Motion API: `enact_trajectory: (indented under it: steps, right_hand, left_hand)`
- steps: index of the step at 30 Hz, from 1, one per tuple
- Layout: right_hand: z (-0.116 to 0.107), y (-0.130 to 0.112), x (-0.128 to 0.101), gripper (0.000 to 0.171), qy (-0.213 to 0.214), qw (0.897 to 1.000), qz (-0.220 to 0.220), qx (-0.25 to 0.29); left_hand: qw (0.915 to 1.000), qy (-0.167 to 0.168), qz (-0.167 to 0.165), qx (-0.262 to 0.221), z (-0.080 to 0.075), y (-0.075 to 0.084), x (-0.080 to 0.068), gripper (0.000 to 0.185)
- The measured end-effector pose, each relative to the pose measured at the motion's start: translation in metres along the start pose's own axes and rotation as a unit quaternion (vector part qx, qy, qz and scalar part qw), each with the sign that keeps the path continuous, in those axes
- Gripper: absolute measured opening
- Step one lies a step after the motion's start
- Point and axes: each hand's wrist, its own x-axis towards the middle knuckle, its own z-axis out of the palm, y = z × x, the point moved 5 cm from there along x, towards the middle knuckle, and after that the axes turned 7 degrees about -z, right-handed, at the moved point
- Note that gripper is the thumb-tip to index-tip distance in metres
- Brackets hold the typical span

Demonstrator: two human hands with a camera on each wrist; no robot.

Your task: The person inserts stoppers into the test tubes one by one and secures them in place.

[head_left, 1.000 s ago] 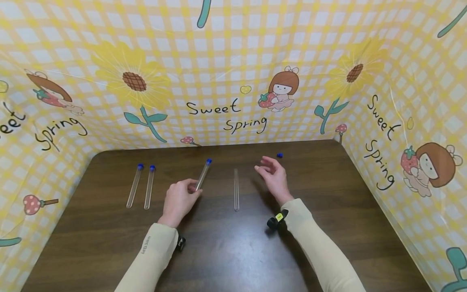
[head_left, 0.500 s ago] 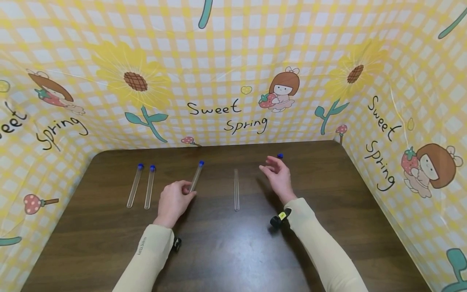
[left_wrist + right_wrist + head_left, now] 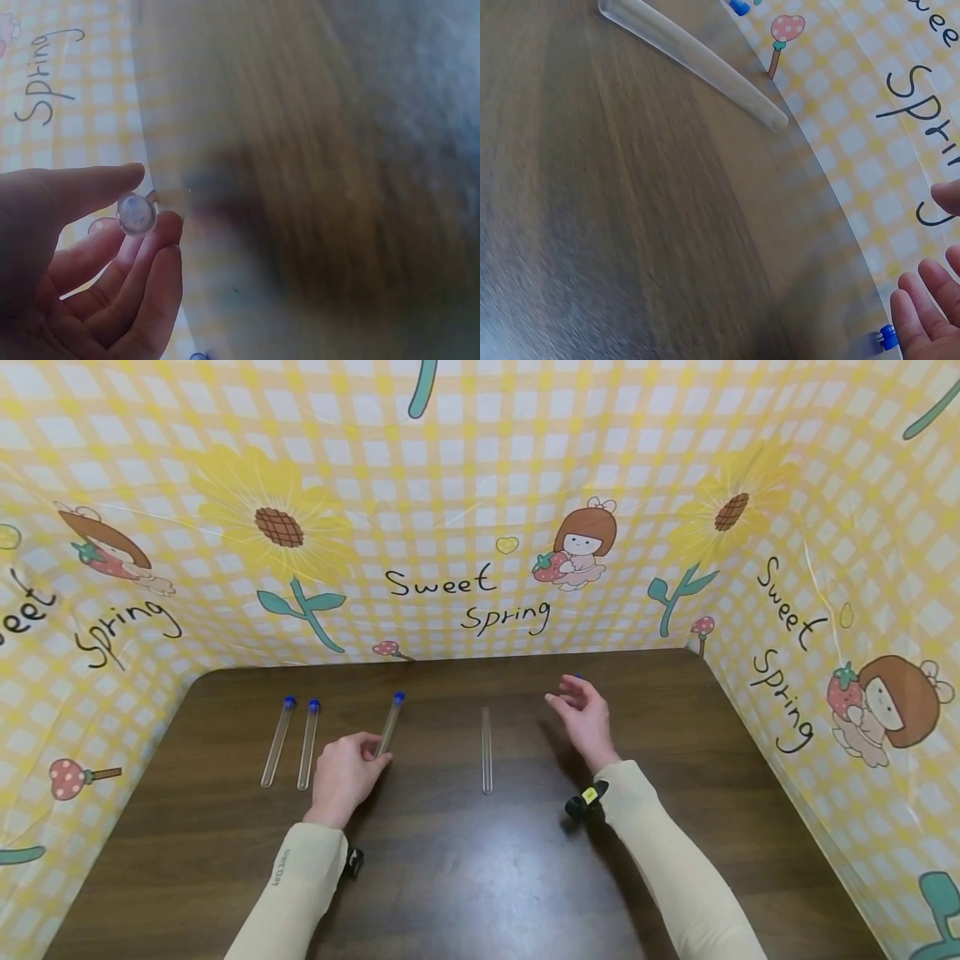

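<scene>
My left hand (image 3: 342, 779) pinches a clear test tube (image 3: 390, 724) with a blue cap, held at a slant, cap end away from me. In the left wrist view the tube's rounded bottom (image 3: 137, 215) shows between thumb and fingers. Two more blue-capped test tubes lie left of that hand: an outer one (image 3: 277, 745) and an inner one (image 3: 308, 747). An uncapped test tube (image 3: 487, 752) lies mid-table. Right of it, my right hand (image 3: 587, 720) hovers with loosely bent fingers and nothing in them. A loose blue cap (image 3: 887, 337) sits beside its fingertips, mostly hidden in the head view.
The dark wooden table (image 3: 450, 877) is bounded at the back and sides by a yellow checked cloth (image 3: 450, 510) with printed flowers and lettering. Each wrist carries a small black camera, such as the right one (image 3: 585, 802).
My left hand has moved left with the capped test tube, toward the two lying tubes. The right hand has drifted right, and now covers most of the loose cap in the head view.
</scene>
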Motion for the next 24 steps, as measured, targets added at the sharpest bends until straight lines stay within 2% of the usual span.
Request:
enact_trajectory:
  steps: [13,20,24]
  right_hand:
    - [-0.013,0.004,0.011,0.05,0.009,1.0,0.0,-0.03]
    - [-0.024,0.002,0.02,0.052,0.02,0.998,-0.009,-0.058]
    - [-0.028,0.003,0.023,0.051,0.015,0.998,-0.01,-0.064]
  left_hand:
    - [0.9991,-0.034,-0.021,0.012,-0.001,-0.016,0.003,0.037]
    - [0.9986,-0.038,-0.029,0.02,-0.004,-0.02,0.005,0.038]
    - [0.9989,-0.032,-0.019,0.029,-0.006,-0.019,0.006,0.036]
